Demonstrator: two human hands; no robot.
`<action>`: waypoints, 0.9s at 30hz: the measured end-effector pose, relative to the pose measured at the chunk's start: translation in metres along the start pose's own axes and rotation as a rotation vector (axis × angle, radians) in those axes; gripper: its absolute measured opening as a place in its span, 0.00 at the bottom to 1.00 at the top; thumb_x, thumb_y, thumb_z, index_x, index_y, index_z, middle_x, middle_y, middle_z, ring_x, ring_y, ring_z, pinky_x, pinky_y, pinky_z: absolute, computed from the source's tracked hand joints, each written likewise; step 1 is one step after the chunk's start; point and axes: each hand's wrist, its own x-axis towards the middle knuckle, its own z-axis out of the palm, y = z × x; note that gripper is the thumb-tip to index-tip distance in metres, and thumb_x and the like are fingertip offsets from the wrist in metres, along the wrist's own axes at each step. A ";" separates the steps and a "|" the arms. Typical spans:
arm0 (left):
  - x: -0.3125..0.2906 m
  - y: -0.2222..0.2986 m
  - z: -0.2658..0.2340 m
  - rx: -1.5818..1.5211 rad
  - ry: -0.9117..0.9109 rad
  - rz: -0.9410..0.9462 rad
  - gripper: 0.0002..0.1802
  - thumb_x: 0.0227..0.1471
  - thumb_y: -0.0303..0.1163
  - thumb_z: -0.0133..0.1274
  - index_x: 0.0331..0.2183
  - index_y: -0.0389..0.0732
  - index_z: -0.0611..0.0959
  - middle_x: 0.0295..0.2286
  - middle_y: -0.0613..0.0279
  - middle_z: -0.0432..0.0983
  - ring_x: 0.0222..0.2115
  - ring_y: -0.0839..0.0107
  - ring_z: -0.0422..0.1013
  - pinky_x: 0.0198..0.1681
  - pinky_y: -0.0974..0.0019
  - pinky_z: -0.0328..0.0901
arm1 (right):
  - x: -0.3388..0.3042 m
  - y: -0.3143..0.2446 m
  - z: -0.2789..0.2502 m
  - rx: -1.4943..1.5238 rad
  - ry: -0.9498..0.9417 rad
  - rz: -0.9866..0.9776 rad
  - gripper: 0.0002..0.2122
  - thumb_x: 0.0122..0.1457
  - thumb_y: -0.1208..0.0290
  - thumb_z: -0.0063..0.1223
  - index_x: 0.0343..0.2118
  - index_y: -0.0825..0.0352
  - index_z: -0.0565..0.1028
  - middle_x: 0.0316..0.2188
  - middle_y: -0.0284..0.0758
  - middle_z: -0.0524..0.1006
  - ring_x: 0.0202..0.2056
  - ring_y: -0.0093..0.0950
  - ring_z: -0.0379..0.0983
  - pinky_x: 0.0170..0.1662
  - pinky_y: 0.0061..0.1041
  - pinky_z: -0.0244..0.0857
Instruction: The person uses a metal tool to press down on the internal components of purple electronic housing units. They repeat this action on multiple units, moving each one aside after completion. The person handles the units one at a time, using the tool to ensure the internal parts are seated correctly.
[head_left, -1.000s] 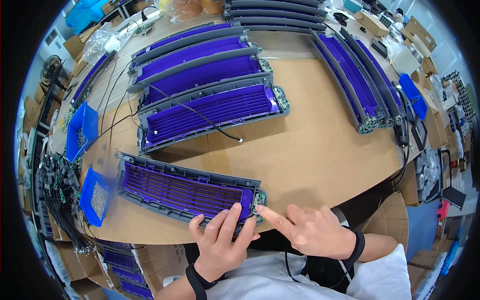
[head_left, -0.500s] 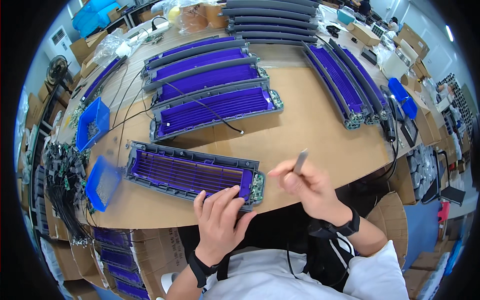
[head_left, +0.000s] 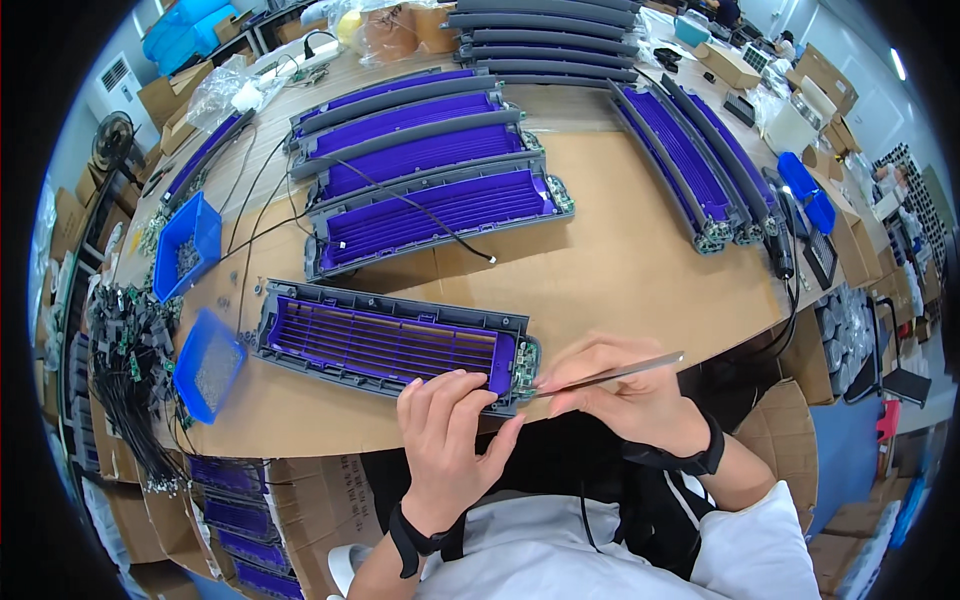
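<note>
A grey frame with a purple slatted grille [head_left: 390, 338] lies at a slant on the cardboard in front of me. A small green circuit board [head_left: 526, 368] sits at its right end. My left hand [head_left: 447, 440] rests on the frame's near right edge, fingers laid over the rim and thumb apart. My right hand [head_left: 630, 390] is closed around thin metal tweezers [head_left: 640, 366], with their tip at the near end of the circuit board. The fingers partly hide the tweezers, and motion blurs this hand.
More purple-and-grey frames [head_left: 430, 215] lie in a row beyond, with others [head_left: 690, 170] at the right and a grey stack [head_left: 545, 40] at the back. Blue bins [head_left: 207, 365] of small parts and bundled black cables [head_left: 125, 390] are at the left. An electric screwdriver [head_left: 779, 250] lies right.
My right hand has moved left and down to the circuit board, turning the tweezers from upright to nearly level. The frame beneath my left hand has shifted slightly right.
</note>
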 end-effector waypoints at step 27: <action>0.009 0.003 -0.007 0.013 -0.107 -0.008 0.15 0.46 0.40 0.63 0.32 0.40 0.82 0.36 0.61 0.74 0.38 0.59 0.66 0.45 0.56 0.55 | 0.032 0.020 0.015 -0.173 -0.095 -0.070 0.06 0.50 0.73 0.60 0.25 0.68 0.74 0.21 0.38 0.75 0.22 0.40 0.71 0.24 0.34 0.61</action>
